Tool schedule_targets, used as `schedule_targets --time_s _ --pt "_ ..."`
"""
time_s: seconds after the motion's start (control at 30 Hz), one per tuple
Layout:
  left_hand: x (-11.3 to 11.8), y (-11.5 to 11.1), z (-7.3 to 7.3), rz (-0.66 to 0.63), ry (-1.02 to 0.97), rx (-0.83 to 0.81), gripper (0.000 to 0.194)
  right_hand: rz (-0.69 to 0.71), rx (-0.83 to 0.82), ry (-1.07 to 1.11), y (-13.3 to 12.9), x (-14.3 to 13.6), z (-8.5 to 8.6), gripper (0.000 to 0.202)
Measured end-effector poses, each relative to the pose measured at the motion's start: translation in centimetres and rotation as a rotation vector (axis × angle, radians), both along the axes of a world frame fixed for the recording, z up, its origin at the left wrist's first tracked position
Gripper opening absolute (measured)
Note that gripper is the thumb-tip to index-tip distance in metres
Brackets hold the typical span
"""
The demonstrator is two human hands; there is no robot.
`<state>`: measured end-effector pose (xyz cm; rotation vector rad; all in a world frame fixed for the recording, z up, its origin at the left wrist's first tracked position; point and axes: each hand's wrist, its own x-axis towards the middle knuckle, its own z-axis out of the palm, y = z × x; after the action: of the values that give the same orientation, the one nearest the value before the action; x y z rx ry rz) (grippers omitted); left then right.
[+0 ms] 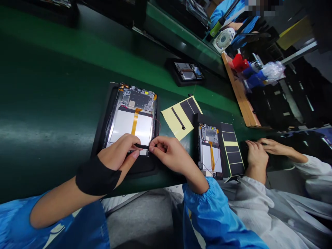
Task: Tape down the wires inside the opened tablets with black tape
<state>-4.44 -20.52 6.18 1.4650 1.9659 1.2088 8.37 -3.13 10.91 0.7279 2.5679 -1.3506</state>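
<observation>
An opened tablet lies on a black pad, showing its circuit board, silver batteries and an orange ribbon cable. Over its lower edge, a short black strip stretches between my two hands. My left hand, with a black band round the wrist, pinches the strip's left end between thumb and fingers. At the strip's right end, the thumb and forefinger of my right hand are pressed together on it. A yellow sheet bearing black strips lies to the right of the tablet.
Right of the yellow sheet are another opened tablet and a sheet of black pieces, near a co-worker's hands. A third device lies further back. Beyond are a wooden edge and a white fan.
</observation>
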Motion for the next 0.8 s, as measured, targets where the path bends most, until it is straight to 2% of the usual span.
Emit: schedule_targets --time_s 0.4,0.63,0.8 --pt "0.0 0.2 0.2 -0.016 0.085 0.064 0.013 0.105 0.326 -0.174 -1.1 -2.2 1.8 0.012" --pt "-0.7 0.0 0.0 -0.076 0.079 0.022 0.019 0.156 0.359 -0.260 -0.9 -4.0 2.5 0.019" --pt "-1.2 -0.1 -0.1 -0.145 0.171 0.161 0.022 0.171 0.361 -0.315 -0.8 -4.6 2.4 0.017"
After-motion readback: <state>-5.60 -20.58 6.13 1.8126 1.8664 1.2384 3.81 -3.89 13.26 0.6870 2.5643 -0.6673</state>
